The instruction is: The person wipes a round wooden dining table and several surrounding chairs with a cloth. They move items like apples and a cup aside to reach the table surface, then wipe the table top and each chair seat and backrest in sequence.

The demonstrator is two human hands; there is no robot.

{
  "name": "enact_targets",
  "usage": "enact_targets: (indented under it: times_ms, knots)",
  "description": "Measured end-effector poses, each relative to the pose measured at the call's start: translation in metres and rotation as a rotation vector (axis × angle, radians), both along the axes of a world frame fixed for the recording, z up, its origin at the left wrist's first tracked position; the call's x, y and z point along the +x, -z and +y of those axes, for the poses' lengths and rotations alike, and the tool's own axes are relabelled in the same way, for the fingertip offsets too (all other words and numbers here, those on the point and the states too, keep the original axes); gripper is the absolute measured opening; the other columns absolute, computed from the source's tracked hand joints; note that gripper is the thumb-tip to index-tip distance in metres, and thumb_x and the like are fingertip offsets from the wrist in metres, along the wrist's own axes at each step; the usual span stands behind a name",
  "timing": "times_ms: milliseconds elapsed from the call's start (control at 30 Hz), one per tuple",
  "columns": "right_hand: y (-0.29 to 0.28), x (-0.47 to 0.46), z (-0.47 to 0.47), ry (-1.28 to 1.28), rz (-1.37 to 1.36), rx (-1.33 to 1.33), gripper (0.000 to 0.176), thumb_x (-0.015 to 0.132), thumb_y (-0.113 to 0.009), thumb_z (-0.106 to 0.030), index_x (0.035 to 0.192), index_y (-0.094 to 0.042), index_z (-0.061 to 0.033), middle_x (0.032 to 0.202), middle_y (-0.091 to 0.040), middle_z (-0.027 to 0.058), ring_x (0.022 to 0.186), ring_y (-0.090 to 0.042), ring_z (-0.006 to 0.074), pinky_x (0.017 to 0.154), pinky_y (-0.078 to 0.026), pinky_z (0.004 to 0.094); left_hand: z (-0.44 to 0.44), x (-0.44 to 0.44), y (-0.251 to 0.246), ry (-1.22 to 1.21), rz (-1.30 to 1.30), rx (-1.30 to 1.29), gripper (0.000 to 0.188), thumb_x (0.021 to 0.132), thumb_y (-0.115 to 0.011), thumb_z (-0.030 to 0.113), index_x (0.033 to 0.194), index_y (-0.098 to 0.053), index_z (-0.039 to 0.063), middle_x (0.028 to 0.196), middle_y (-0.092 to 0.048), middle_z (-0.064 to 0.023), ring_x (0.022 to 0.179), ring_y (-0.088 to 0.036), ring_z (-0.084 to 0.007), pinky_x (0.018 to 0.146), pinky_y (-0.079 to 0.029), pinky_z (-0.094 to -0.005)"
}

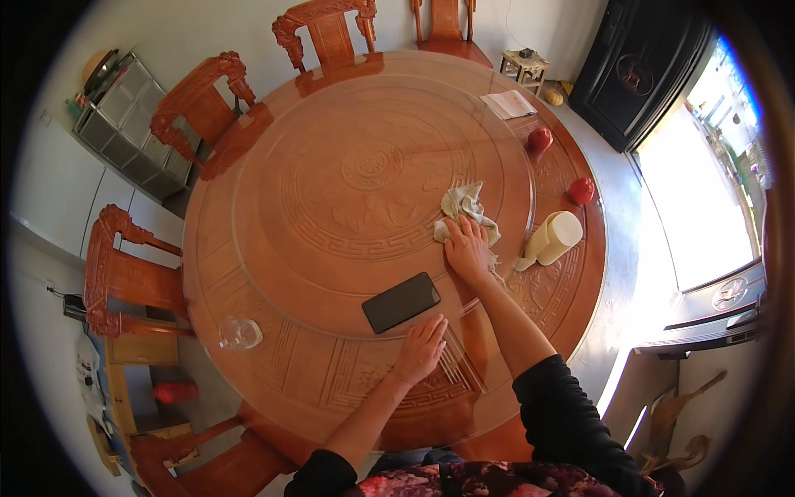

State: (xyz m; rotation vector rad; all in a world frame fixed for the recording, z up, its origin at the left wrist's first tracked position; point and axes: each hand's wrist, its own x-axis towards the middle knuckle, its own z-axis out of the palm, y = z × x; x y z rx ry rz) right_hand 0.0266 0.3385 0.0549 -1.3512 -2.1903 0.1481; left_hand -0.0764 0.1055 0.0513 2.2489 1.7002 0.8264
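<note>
Under the spread fingers of my right hand (pixel 469 253) lies a crumpled pale cloth (pixel 464 202), pressed onto the raised round centre of a carved wooden table (pixel 348 211). My left hand (pixel 421 349) rests near the table's front with nothing in it, its fingers held together. Just beyond those fingertips is a black smartphone (pixel 401 302), flat with its screen dark. A roll of paper (pixel 562 230), with a loose end hanging out, is on the outer ring to the right of my right hand.
Two red fruit-like objects (pixel 540 140) and a folded paper (pixel 508 104) sit on the table's right side. A clear glass jar (pixel 240 333) is at its left edge. Carved wooden chairs (pixel 202 102) surround the table. An open black door (pixel 640 68) stands at right.
</note>
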Motion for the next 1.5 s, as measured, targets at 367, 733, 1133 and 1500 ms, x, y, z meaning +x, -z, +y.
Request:
enact_targets:
  times_ms: [367, 733, 1133, 1500]
  knots:
    - [-0.02, 0.042, -0.132, -0.273, -0.026, -0.072, 0.043, 0.084, -0.064, -0.017, 0.126, -0.06, -0.0091, 0.134, -0.053, 0.0142, 0.127, -0.046, 0.0334, 0.108, -0.033, 0.0502, -0.032, -0.055, 0.002, -0.031, 0.075, 0.055, 0.048, 0.092, -0.062, 0.014, 0.137, -0.05, 0.003, 0.136, -0.051, -0.013, 0.125, -0.049, -0.0297, 0.108, -0.037, -0.0431]
    - [-0.014, 0.006, -0.088, -0.243, -0.055, -0.026, 0.043, 0.086, -0.064, -0.023, 0.127, -0.058, -0.0107, 0.134, -0.054, 0.0119, 0.127, -0.046, 0.0307, 0.108, -0.033, 0.0488, -0.077, -0.142, -0.007, -0.259, 0.236, 0.085, 0.029, 0.094, -0.061, 0.016, 0.119, -0.064, 0.003, 0.129, -0.061, -0.0094, 0.123, -0.056, -0.0254, 0.114, -0.029, -0.0499]
    - [-0.005, 0.009, -0.077, -0.08, 0.055, -0.007, 0.042, 0.083, -0.064, -0.016, 0.124, -0.061, -0.0075, 0.134, -0.054, 0.0144, 0.128, -0.046, 0.0334, 0.109, -0.033, 0.0503, -0.053, -0.141, -0.042, -0.487, 0.19, 0.091, 0.027, 0.098, -0.052, 0.016, 0.115, -0.063, -0.003, 0.131, -0.057, -0.0159, 0.125, -0.049, -0.0367, 0.108, -0.036, -0.0492]
    - [-0.009, 0.022, -0.113, -0.271, 0.038, -0.072, 0.044, 0.085, -0.064, -0.016, 0.129, -0.058, -0.0097, 0.137, -0.053, 0.0137, 0.131, -0.045, 0.0331, 0.112, -0.032, 0.0498, 0.018, -0.071, 0.007, -0.371, 0.136, 0.002, 0.052, 0.104, -0.042, 0.029, 0.146, -0.039, 0.0, 0.152, -0.036, -0.0204, 0.14, -0.034, -0.0384, 0.115, -0.027, -0.052]
